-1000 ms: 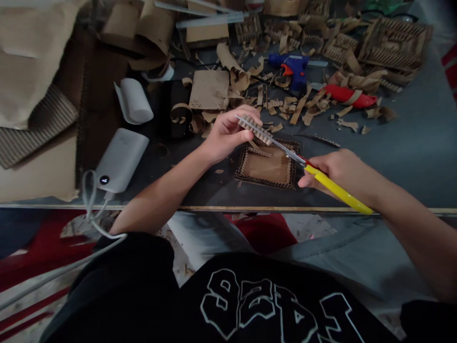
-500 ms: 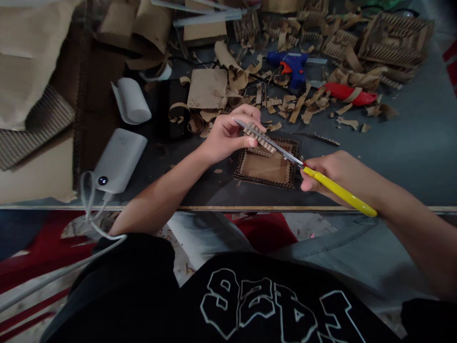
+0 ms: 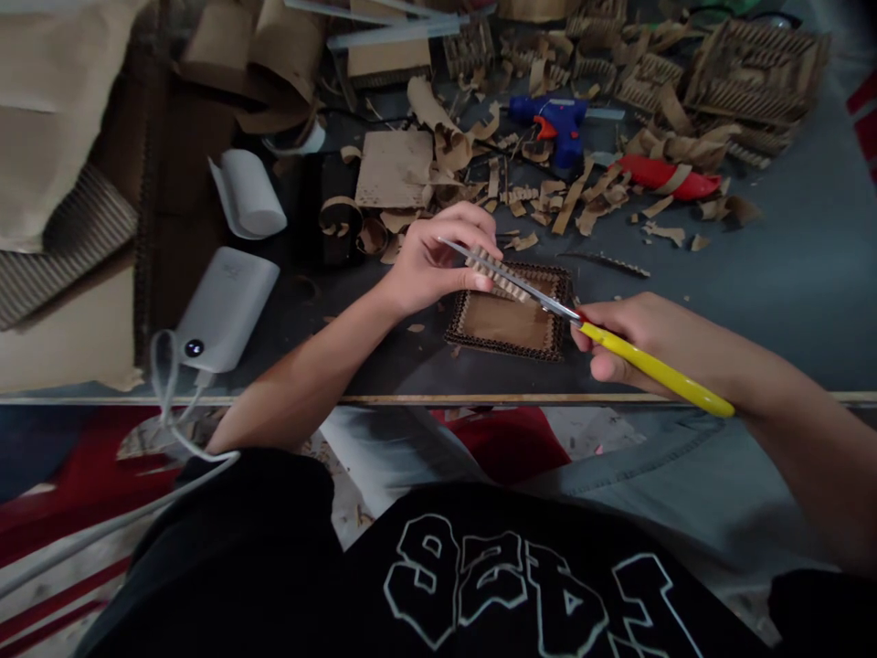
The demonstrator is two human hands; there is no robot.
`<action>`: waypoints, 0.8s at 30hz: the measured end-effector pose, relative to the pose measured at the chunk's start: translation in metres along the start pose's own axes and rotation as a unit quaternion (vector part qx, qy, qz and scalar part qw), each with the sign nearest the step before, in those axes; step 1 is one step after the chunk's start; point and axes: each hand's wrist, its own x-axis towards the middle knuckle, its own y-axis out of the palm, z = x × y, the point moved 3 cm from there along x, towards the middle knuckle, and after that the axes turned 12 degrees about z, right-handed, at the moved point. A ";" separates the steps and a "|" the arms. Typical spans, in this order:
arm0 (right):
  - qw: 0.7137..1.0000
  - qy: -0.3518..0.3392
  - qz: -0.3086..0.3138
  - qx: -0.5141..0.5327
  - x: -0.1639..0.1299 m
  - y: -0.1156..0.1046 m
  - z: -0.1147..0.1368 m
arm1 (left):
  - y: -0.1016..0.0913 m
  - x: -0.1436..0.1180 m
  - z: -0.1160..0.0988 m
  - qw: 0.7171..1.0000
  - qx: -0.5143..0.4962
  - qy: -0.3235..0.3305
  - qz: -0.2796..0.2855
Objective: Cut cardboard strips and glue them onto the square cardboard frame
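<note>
My left hand [image 3: 431, 260] pinches a narrow strip of corrugated cardboard [image 3: 497, 274] above the dark table. My right hand [image 3: 634, 338] grips yellow-handled scissors [image 3: 650, 367]; their metal blades [image 3: 511, 274] run along the strip, with the tip reaching my left fingers. Directly under the strip lies a square cardboard tray [image 3: 511, 320] with a corrugated rim.
Cardboard scraps and curls [image 3: 541, 196] litter the far table, with a blue glue gun [image 3: 558, 119], a red tool [image 3: 661, 178] and slatted cardboard pieces [image 3: 754, 78]. A white power bank [image 3: 226, 306] with a cable and a white roll [image 3: 250, 192] lie left. The table edge [image 3: 438, 399] runs near my body.
The scissor blades have slid further left along the strip, up to my left fingers. Both hands have shifted slightly down and left with the strip.
</note>
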 end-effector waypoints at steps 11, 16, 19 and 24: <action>0.999 0.030 -0.010 0.016 0.003 0.000 0.006 | 0.001 -0.001 0.006 1.000 0.015 -0.011 -0.015; 0.999 0.042 -0.018 -0.018 0.005 0.002 0.008 | 0.000 -0.002 0.004 1.000 -0.005 -0.001 -0.018; 0.999 0.036 -0.013 -0.037 0.004 0.003 0.011 | -0.001 -0.001 0.002 1.000 -0.016 -0.020 -0.005; 0.993 0.086 -0.001 -0.085 -0.003 -0.005 0.011 | -0.005 0.000 0.004 0.999 -0.004 -0.018 0.034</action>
